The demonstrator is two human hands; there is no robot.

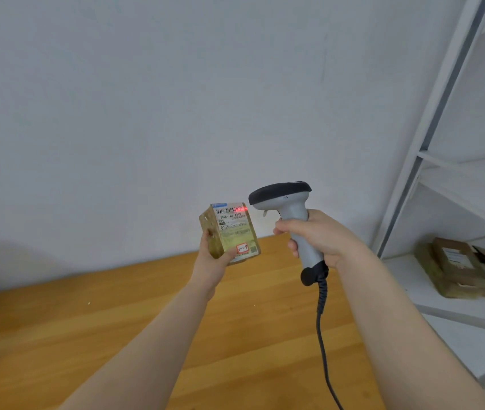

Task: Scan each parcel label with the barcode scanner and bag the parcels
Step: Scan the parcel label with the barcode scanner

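My left hand (210,261) grips a small brown cardboard parcel (229,232) from below and holds it up above the wooden table, its white shipping label facing me. My right hand (321,235) grips the grey handle of a barcode scanner (287,202) with a black head, which points left at the parcel from close by. A red scan line glows on the barcode at the label's top right. The scanner's dark cable hangs down past my right forearm.
A wooden table (117,321) stretches below my arms against a plain white wall. At the right stands a white metal shelf unit (442,128); several brown parcels (460,267) lie stacked on one of its lower shelves.
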